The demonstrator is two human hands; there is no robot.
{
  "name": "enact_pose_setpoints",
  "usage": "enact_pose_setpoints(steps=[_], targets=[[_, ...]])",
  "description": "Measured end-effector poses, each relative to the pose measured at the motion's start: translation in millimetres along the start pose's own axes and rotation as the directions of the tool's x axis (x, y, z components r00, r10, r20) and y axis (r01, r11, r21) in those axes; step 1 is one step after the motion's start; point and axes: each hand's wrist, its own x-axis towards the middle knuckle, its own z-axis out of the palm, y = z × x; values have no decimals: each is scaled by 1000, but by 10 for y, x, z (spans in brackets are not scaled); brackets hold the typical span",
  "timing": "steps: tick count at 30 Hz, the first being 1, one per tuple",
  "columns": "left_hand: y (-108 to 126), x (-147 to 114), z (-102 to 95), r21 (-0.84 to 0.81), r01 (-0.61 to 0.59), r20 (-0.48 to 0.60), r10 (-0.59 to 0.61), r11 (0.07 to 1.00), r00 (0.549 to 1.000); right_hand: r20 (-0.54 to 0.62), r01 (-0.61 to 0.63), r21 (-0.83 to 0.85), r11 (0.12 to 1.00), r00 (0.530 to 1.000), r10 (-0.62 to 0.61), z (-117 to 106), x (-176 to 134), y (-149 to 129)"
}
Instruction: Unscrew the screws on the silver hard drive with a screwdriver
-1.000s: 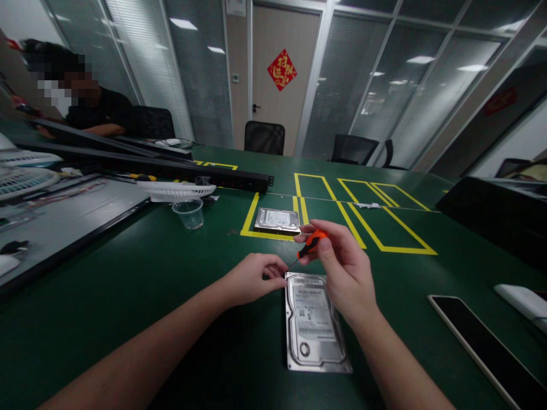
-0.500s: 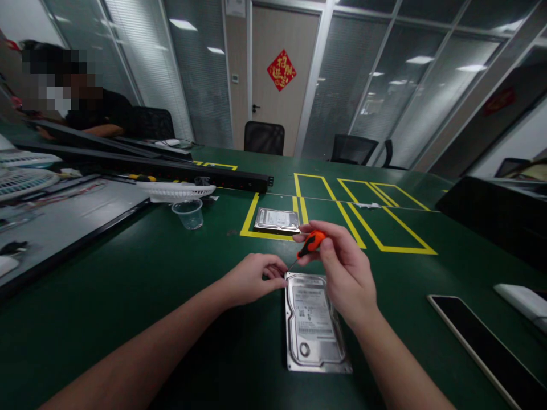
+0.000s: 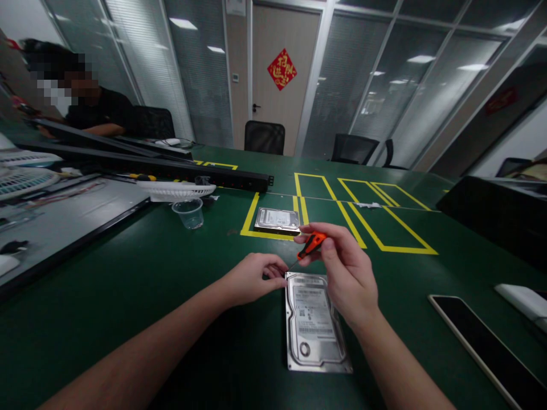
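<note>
A silver hard drive with a white label lies flat on the green table, in front of me. My right hand is closed around the orange and black handle of a screwdriver. The screwdriver leans, its thin shaft meeting the drive's far left corner. At that same corner my left hand has its fingers curled, thumb and fingertips against the drive's edge beside the tip. A screw at the tip is too small to make out. Farther off, a second hard drive lies inside a yellow taped rectangle.
A clear plastic cup and a white plastic basket-like part stand left of the second drive. A large grey panel and long black bars occupy the left. On the right lies a phone. Another person sits at far left.
The screwdriver handle has turned slightly in my right hand, which has shifted a little. My left hand and both drives stay in place.
</note>
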Motion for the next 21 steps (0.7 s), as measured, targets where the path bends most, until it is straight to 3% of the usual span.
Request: enact_pose_setpoints(steps=[5, 12, 18, 21], targets=[[-5, 9, -4, 2, 0, 3, 0, 1000, 1000, -92, -13, -2, 1000, 996, 13, 25, 13, -14], [14, 2, 1, -6, 0, 0, 0, 1000, 1000, -6, 17, 37, 999, 1000, -17, -7, 9, 22], [11, 2, -6, 1, 5, -1, -5, 1000, 1000, -95, 8, 17, 1000, 995, -7, 19, 13, -6], [11, 1, -7, 4, -7, -2, 7, 1000, 1000, -64, 15, 14, 1000, 998, -14, 15, 6, 1]])
